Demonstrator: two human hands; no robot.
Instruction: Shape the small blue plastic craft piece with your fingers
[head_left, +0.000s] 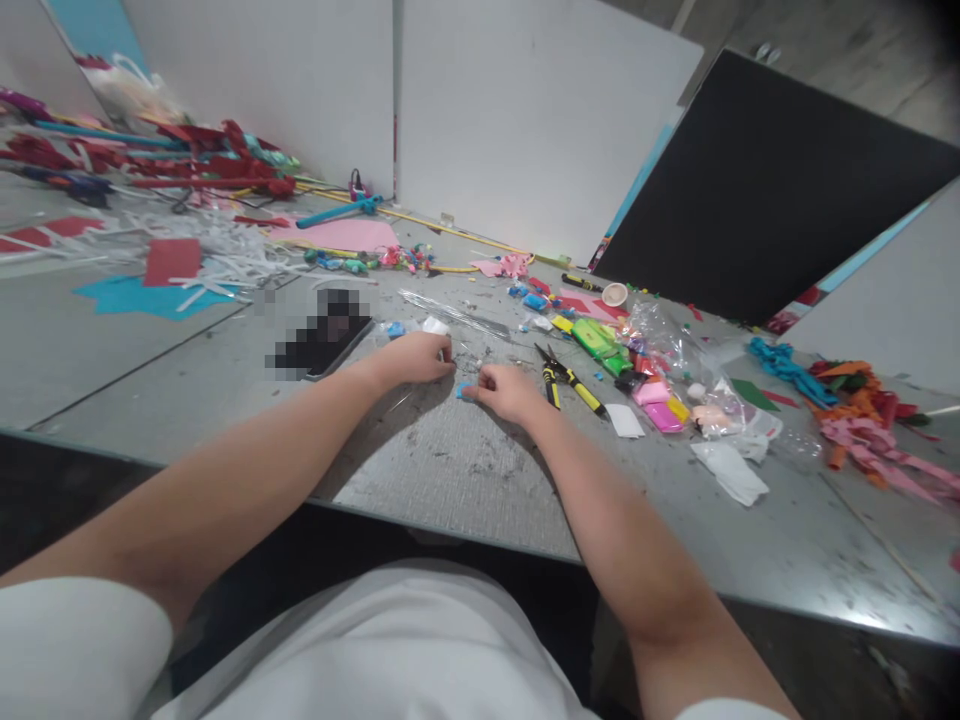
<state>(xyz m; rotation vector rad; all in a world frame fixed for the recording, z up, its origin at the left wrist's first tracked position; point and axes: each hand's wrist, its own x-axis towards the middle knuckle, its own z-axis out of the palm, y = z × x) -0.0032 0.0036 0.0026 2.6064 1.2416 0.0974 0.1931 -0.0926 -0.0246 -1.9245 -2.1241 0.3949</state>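
Low over the grey table, my right hand [510, 392] pinches a small blue piece of modelling clay [463, 390] between thumb and fingers. My left hand [420, 357] is just to its left, its fingers curled and closed; whatever they hold, if anything, is hidden. Beyond the left hand lie a blue lump [395, 329] and a crumpled white piece [435, 326]. Thin clear strips [454, 312] lie farther back. Yellow-and-black pliers [571, 380] rest right of my right hand.
A phone-like dark slab [337, 335], partly blurred out, lies left. Coloured clay packets [600, 345] and clear plastic wrap [660, 335] spread to the right. Shredded white paper [232, 245] and crepe flowers [247, 150] fill the back left. White panels [525, 120] stand behind.
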